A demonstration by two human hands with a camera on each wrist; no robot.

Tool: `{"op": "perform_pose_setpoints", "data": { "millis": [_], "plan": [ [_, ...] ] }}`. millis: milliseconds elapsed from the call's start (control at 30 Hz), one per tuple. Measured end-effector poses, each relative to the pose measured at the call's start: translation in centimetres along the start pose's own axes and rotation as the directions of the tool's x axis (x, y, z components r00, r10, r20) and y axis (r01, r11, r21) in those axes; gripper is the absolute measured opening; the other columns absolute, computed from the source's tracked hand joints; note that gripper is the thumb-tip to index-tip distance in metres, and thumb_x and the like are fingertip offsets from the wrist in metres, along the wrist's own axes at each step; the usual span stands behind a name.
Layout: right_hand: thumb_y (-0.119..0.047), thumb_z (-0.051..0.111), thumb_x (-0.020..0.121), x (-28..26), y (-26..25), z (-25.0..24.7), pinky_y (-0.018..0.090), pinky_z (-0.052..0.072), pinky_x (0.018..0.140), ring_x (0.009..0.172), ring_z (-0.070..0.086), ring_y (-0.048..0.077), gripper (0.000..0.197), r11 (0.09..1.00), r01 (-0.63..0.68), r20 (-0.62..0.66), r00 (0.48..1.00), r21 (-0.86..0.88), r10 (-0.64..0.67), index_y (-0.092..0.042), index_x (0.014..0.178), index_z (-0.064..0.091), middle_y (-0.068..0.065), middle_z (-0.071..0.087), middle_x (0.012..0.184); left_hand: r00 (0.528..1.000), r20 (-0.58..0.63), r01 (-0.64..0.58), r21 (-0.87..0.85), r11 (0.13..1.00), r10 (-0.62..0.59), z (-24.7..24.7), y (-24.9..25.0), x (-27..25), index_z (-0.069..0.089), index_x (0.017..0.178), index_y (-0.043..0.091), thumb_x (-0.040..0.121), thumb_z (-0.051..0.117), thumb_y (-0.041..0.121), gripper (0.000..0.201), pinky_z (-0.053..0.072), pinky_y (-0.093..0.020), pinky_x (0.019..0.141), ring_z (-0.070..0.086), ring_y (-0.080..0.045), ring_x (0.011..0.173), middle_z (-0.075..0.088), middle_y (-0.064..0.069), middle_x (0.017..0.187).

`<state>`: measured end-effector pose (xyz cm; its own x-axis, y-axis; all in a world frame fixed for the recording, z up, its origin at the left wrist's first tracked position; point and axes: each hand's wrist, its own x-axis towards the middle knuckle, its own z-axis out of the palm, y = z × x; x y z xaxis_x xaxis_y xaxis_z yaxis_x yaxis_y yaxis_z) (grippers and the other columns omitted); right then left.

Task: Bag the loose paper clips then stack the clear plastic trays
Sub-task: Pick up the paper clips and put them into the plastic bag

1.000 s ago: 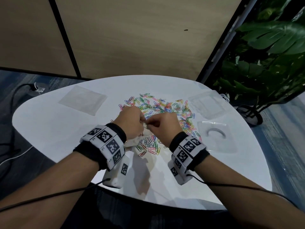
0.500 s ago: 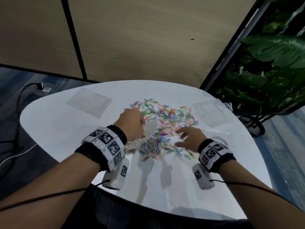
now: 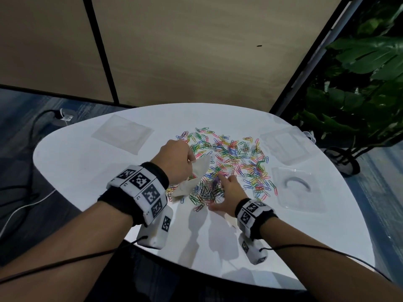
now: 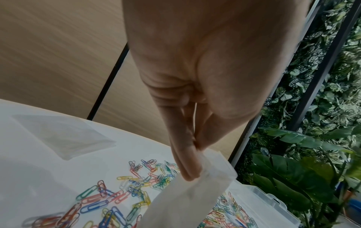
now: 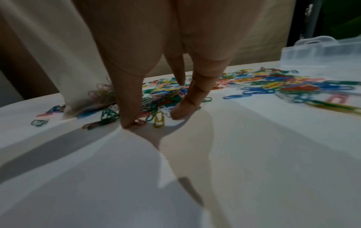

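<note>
My left hand [image 3: 176,162] is raised a little above the white table [image 3: 87,171], wrist bent down, thumb and fingers pinched together on the upper edge of a small translucent bag [image 3: 194,177]; the left wrist view shows the fingertips [image 4: 187,171] closing on the bag's rim where the plastic folds over. The bag hangs from that pinch with its long axis slanting from the far upper corner by my knuckles down toward me, its lower end resting on the near left edge of the paper clips [image 3: 231,162]. Whether its mouth is spread I cannot tell. My right hand [image 3: 226,192] lies low and flat over the near side of the pile, palm down, fingers spread and reaching away from me into the clips, holding nothing. In the right wrist view the thumb and a finger [image 5: 183,108] touch the tabletop with several clips caught between them, and another finger points down into the heap further on. The coloured clips are scattered in a broad patch across the middle of the table, lying every which way, thickest just in front of my right fingers. To the right of the pile sit two clear plastic trays: one [image 3: 283,147] toward the far edge, and one [image 3: 298,188] nearer me with a dark curved thing in it that I cannot identify. At the far left of the table lies a flat clear plastic sheet or bag [image 3: 122,136], well apart from the clips.
</note>
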<state>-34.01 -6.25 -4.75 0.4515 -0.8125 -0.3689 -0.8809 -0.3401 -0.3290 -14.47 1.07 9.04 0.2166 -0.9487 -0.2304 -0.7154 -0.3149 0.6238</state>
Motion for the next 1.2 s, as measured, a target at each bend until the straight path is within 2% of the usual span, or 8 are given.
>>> {"op": "perform_pose_setpoints", "data": {
  "millis": [200,367,500,667,867,967,1100,1200],
  "plan": [
    [-0.026,0.067,0.087,0.6,-0.6,0.2,0.028,0.047,0.083,0.094,0.059,0.027,0.032,0.991,0.095,-0.121,0.987,-0.092,-0.106,-0.021,0.119,0.067,0.008,0.050,0.114,1.000,0.001,-0.015,0.012,1.000,0.015,-0.3,0.0,0.0,0.076,0.108,0.006,0.090,0.051,-0.001,0.032,0.060,-0.041,0.090,0.072,-0.031,0.091,0.074,-0.016,0.104],
    [-0.014,0.061,0.091,0.5,0.0,-1.2,0.023,0.050,0.073,0.082,0.064,0.021,0.020,0.985,0.103,-0.105,0.987,-0.137,-0.118,-0.014,0.103,0.077,0.008,0.071,0.095,1.000,0.022,-0.010,0.010,1.000,0.010,-0.2,0.2,-0.1,0.076,0.108,0.006,0.090,0.050,-0.002,0.033,0.060,-0.039,0.089,0.072,-0.031,0.093,0.074,-0.017,0.108],
    [-0.015,0.072,0.084,0.3,1.1,-3.8,0.019,0.054,0.073,0.073,0.068,0.014,0.011,0.991,-0.053,-0.128,0.989,0.126,0.069,-0.013,0.093,0.079,0.004,0.076,0.086,0.999,0.034,0.002,0.007,1.000,-0.002,-0.1,0.3,-0.1,0.076,0.108,0.007,0.091,0.051,-0.001,0.032,0.060,-0.039,0.089,0.073,-0.028,0.087,0.074,-0.017,0.102],
    [-0.008,0.079,0.077,-0.7,0.2,-9.0,0.034,0.059,0.083,0.076,0.074,0.021,0.010,0.580,-0.091,-0.019,0.983,0.810,0.181,-0.005,0.087,0.076,0.013,0.075,0.086,0.999,0.041,0.010,-0.011,1.000,-0.010,0.1,0.4,0.0,0.075,0.110,0.008,0.093,0.050,0.001,0.030,0.060,-0.035,0.085,0.075,-0.025,0.083,0.072,-0.013,0.091],
    [0.000,0.070,0.083,-3.5,-4.1,-11.6,0.025,0.059,0.080,0.078,0.070,0.021,0.020,0.263,0.013,0.007,0.997,0.965,-0.075,0.006,0.102,0.070,0.015,0.070,0.091,0.999,0.044,-0.024,-0.003,1.000,0.024,0.8,1.1,-0.3,0.076,0.112,0.009,0.091,0.055,0.002,0.030,0.057,-0.037,0.096,0.069,-0.026,0.095,0.074,-0.012,0.100],
    [0.002,0.070,0.083,-4.0,-5.6,-9.8,0.021,0.059,0.075,0.070,0.069,0.014,0.018,0.361,0.097,-0.062,0.992,0.928,-0.108,0.007,0.101,0.070,0.013,0.070,0.086,0.999,0.028,-0.042,0.005,0.999,0.042,1.3,1.4,-0.1,0.077,0.111,0.009,0.091,0.056,0.003,0.029,0.058,-0.036,0.092,0.069,-0.025,0.086,0.071,-0.010,0.089],
    [-0.008,0.074,0.081,-3.6,-6.0,-8.1,0.020,0.054,0.076,0.073,0.070,0.010,0.011,0.869,0.403,-0.323,0.895,0.287,-0.309,-0.011,0.090,0.079,0.002,0.076,0.084,1.000,0.022,-0.016,-0.012,1.000,0.016,1.5,1.2,0.2,0.077,0.101,0.007,0.091,0.054,0.001,0.026,0.062,-0.038,0.084,0.075,-0.025,0.079,0.066,0.000,0.070],
    [-0.013,0.070,0.083,-3.3,-6.3,-8.3,0.016,0.042,0.073,0.075,0.067,0.014,0.014,0.897,0.433,-0.265,0.878,0.084,-0.399,-0.017,0.093,0.079,0.002,0.077,0.085,0.999,0.009,-0.032,-0.032,0.999,0.032,1.5,1.1,0.4,0.079,0.094,0.007,0.091,0.055,0.001,0.025,0.062,-0.037,0.082,0.076,-0.022,0.070,0.071,-0.003,0.065]
  ]
}}
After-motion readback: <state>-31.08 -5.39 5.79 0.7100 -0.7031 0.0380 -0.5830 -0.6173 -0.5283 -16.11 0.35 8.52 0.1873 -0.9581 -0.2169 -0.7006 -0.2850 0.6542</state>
